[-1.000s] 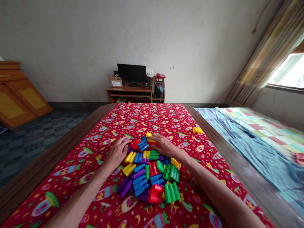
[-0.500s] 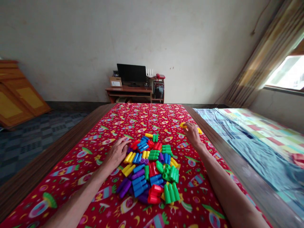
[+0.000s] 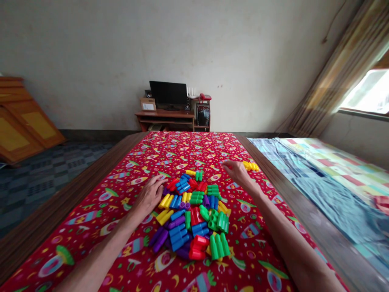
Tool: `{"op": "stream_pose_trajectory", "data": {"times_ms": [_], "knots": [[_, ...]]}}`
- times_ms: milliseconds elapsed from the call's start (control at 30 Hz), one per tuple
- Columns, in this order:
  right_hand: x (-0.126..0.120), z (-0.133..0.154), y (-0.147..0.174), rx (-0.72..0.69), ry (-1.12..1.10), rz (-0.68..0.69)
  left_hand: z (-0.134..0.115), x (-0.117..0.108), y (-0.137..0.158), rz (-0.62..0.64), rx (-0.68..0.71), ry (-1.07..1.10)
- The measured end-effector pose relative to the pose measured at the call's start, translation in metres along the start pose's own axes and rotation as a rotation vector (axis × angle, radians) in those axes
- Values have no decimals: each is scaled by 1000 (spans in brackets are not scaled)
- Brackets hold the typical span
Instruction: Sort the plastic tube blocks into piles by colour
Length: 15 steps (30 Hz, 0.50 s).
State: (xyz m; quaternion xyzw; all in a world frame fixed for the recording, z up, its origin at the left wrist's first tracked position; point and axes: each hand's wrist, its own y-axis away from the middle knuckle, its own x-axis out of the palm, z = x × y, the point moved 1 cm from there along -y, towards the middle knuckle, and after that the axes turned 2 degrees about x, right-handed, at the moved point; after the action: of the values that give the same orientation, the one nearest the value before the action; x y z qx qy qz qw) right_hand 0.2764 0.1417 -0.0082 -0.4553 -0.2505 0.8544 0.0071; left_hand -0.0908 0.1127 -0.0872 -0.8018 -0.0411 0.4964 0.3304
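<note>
A heap of plastic building blocks in blue [image 3: 178,237], green [image 3: 219,246], red [image 3: 197,248], yellow [image 3: 164,217] and purple [image 3: 159,239] lies in the middle of the patterned red cloth [image 3: 194,152]. My left hand [image 3: 151,193] rests open at the heap's left edge, fingers loosely bent beside the blocks and holding nothing I can see. Beyond the heap to the right, my right hand [image 3: 238,172] is over the cloth, its fingers pointing left and seemingly without a block. Just behind it sit several yellow blocks [image 3: 251,166] close together near the cloth's right edge.
Dark wooden table edges [image 3: 291,202] border the cloth. To the right is a bed [image 3: 328,174] with a checked cover and blue cloth. A desk [image 3: 165,115] with a monitor [image 3: 168,95] stands against the far wall, and a wooden cabinet [image 3: 27,121] is at left.
My right hand has shifted left and slightly nearer, away from the yellow blocks. The yellow piece at its fingertips is no longer there; the yellow group shows more fully. My left hand stays put.
</note>
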Motion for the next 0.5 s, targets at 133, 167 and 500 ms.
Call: {"op": "stream_pose_trajectory", "data": {"times_ms": [133,167,500], "knots": [[27,43,10,-173,-220,382,-4,-2,-1,2,0,-1],[32,50,13,-203,-223,414,-5,-2,-1,-3,0,-2],[35,50,10,1,-263,502,-6,-2,-2,-10,0,22]]}}
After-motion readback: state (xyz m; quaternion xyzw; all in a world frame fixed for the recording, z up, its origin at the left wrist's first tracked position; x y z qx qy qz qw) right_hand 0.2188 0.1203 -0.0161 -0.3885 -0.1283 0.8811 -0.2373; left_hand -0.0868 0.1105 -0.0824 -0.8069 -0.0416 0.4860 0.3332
